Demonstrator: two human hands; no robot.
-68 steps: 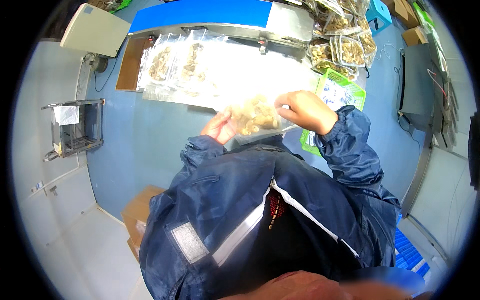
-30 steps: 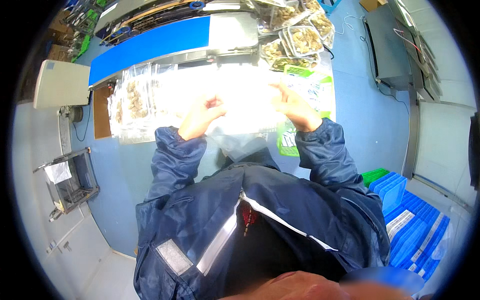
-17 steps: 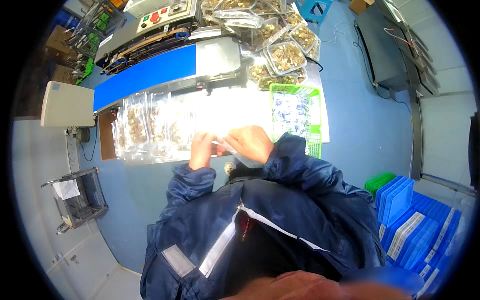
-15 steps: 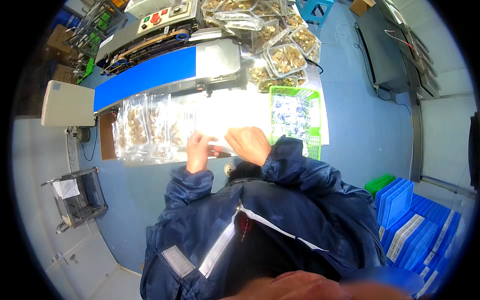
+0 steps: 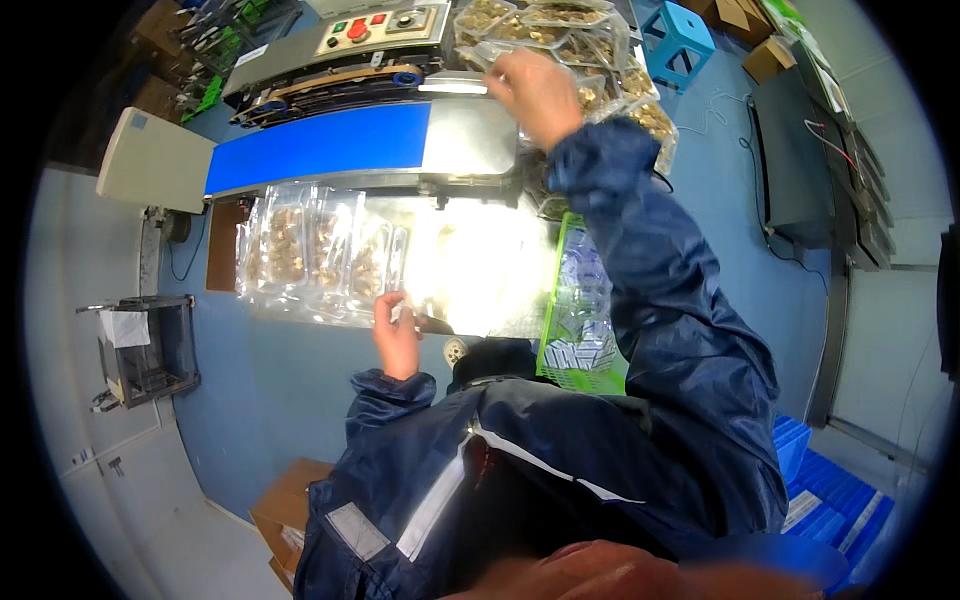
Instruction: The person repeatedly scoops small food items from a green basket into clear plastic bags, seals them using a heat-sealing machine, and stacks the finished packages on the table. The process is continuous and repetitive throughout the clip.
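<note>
Right hand [image 5: 540,92] of worker in dark blue jacket [image 5: 690,285] reaches over pile of clear packs [image 5: 590,48] at far right corner of counter [image 5: 480,270], fingers bent, grip impossible to tell; left hand [image 5: 397,338] at near edge, fingers curled, thumb close to forefinger (whether anything is pinched, cannot tell); filled clear bags [image 5: 330,255] overlap toward left edge; green basket [image 5: 552,295] of small packets [image 5: 583,285] at near right corner
</note>
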